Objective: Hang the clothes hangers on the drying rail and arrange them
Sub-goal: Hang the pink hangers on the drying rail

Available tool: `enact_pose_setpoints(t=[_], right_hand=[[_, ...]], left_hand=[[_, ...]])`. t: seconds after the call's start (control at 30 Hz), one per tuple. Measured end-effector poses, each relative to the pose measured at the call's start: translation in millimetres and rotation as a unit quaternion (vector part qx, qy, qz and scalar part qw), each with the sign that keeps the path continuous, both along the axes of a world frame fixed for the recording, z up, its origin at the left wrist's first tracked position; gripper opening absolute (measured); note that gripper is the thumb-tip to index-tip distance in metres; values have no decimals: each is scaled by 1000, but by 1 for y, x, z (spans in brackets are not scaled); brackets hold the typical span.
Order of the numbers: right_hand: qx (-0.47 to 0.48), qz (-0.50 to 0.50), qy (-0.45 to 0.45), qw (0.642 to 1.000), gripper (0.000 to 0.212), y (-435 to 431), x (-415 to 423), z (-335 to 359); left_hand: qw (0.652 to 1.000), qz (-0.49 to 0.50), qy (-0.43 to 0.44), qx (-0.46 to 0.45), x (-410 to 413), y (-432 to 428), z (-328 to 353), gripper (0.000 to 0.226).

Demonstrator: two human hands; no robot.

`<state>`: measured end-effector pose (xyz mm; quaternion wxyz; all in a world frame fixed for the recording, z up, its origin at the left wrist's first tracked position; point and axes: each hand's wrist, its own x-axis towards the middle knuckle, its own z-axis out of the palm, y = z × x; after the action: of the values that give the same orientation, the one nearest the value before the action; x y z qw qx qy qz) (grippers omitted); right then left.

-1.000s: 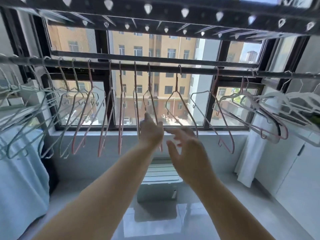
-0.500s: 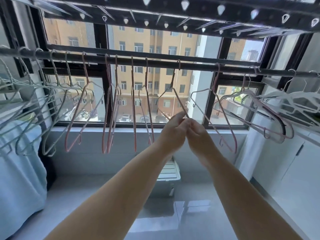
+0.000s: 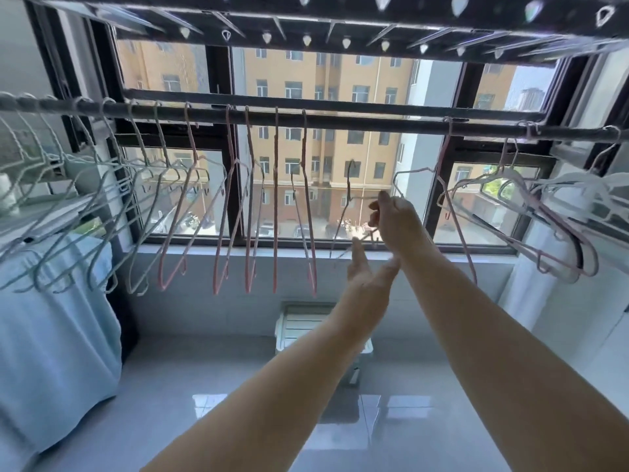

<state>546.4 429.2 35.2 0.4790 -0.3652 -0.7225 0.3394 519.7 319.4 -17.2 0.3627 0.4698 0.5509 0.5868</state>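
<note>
Right hand point(image 3: 394, 216) pinches one unhung hanger point(image 3: 348, 185); left hand point(image 3: 367, 272) spread beneath. Other hangers point(image 3: 275, 199) already line the rail point(image 3: 374, 122); the right-edge bunch point(image 3: 531, 212) looks untidy.

Right grip point(image 3: 396, 219) raised — pinching, left grip point(image 3: 364, 274) beneath, fingers straight

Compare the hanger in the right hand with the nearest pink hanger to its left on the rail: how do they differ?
The held hanger is off the drying rail, its hook below it; the pink hanger is hooked over the rail. The right hand pinches the held hanger in its fingers; nothing touches the pink hanger, which hangs free. Both are thin wire hangers.
</note>
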Motion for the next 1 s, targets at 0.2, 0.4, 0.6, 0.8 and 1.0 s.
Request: enact_pose_setpoints(t=[0.2, 0.4, 0.6, 0.8, 1.0], right_hand=[[-155, -23, 145, 977, 35, -18, 51, -93], [-371, 19, 373, 850, 32, -39, 125, -152], [-404, 37, 432, 805, 28, -25, 159, -173], [-433, -220, 220, 846, 28, -2, 154, -213], [-335, -105, -33, 936, 21, -63, 107, -219]], left_hand=[[989, 52, 86, -111, -29, 9, -71, 78], [930, 131, 221, -262, -115, -5, -126, 76], [851, 136, 373, -343, -161, -36, -154, 28], [925, 82, 259, -266, -154, -59, -143, 26], [963, 68, 139, -221, -108, -59, -135, 26]])
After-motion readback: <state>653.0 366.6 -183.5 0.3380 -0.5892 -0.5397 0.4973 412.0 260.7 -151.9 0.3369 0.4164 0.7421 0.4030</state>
